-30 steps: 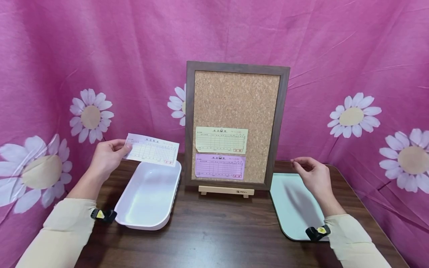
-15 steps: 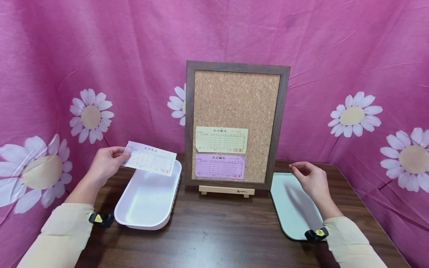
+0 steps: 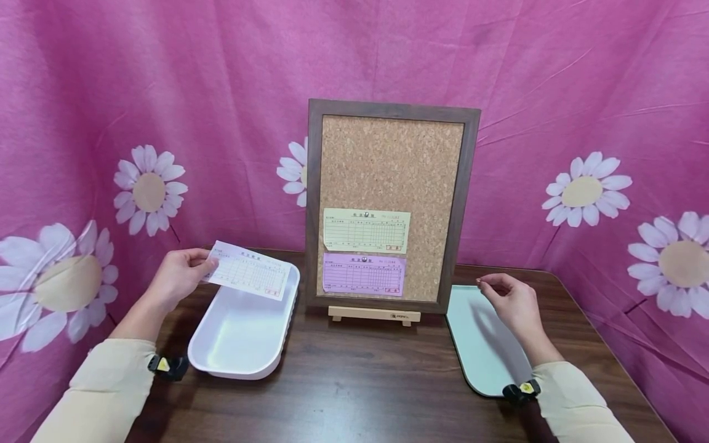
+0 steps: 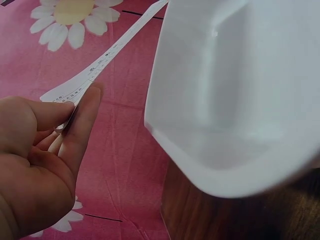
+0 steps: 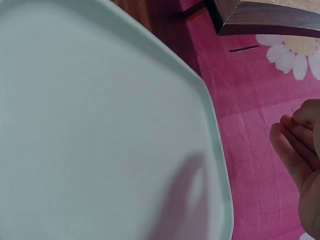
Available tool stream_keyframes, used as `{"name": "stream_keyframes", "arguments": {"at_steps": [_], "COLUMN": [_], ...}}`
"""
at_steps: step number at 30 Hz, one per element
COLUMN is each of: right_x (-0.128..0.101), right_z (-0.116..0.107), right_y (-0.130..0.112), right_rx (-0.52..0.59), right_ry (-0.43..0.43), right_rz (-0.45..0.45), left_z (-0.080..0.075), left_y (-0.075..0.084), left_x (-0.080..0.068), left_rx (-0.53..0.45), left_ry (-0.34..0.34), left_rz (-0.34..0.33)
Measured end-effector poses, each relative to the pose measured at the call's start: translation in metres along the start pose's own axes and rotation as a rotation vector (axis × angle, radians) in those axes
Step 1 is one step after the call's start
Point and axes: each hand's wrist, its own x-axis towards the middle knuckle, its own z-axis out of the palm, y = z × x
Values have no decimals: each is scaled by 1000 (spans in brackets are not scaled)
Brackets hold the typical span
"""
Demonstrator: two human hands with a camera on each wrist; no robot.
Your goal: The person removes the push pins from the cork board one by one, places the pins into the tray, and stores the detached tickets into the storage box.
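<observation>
My left hand [image 3: 178,277] pinches the left edge of a white printed receipt slip [image 3: 249,271] between thumb and fingers. The slip hangs tilted over the far part of a white plastic basin [image 3: 244,332]. My right hand [image 3: 516,304] is above a pale green tray [image 3: 484,344], thumb and fingertips together. A thin pin [image 5: 293,111] pokes out from those fingertips in the right wrist view; its head is hidden. Between the hands stands a framed cork board [image 3: 390,163], with a yellow-green slip [image 3: 365,232] pinned above a purple slip [image 3: 362,277].
A small wooden easel [image 3: 373,315] supports the cork board on the dark wood table [image 3: 354,381]. Behind hangs a pink curtain [image 3: 238,80] printed with white daisies. Basin and tray flank the board, left and right.
My left hand has lowered slightly, bringing the white slip down closer to the basin. The right hand has dropped a little and shifted slightly left. Board and pinned slips stay in place.
</observation>
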Motion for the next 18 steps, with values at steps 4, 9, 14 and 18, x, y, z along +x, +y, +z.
{"name": "stream_keyframes", "arguments": {"at_steps": [4,9,14,18], "right_x": [-2,-4,-6,-7], "right_z": [2,5,8,10], "right_y": [5,13,23,29], "right_rx": [-12,-43,-64,-89], "right_ry": [-17,-19,-37,-78], "right_rz": [10,3,12,22], "left_z": [3,6,7,9], "left_y": [-2,-3,-4,-6], "left_x": [0,-1,-2,-1], "left_rx": [4,4,0,-12], "left_ry": [-9,-16,-22,-30], "left_rz": [2,3,-2,-5]}}
